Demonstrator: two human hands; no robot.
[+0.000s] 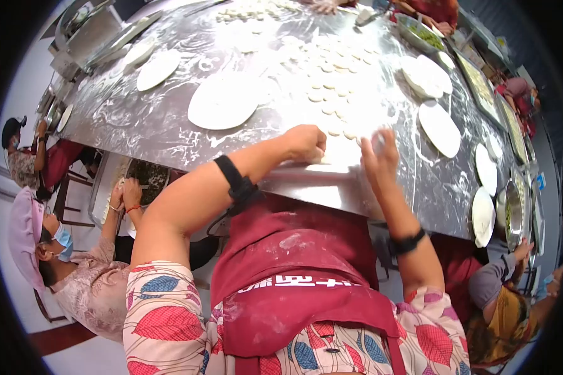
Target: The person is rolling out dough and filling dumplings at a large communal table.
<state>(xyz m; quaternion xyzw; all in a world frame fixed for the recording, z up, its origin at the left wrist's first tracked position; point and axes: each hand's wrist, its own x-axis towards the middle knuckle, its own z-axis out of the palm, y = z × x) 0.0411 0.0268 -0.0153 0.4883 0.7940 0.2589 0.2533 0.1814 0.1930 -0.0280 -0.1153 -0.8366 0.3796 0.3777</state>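
Observation:
My left hand (306,144) is closed low over the floured steel table (159,128), near its front edge. Something pale shows under its fingers, too small to make out. To its right my right hand (381,159) is raised above the table edge, fingers apart and slightly blurred, with nothing visible in it. Beyond both hands lie several small flattened dough rounds (328,108) in loose rows, partly washed out by glare. A large white dough sheet or plate (222,103) sits to the left of them.
White oval plates (440,129) stand along the right side, with a metal bowl of green filling (512,209) at the far right. A masked co-worker (75,262) works at a tray (109,187) on the left. Other people are around the table's far and right sides.

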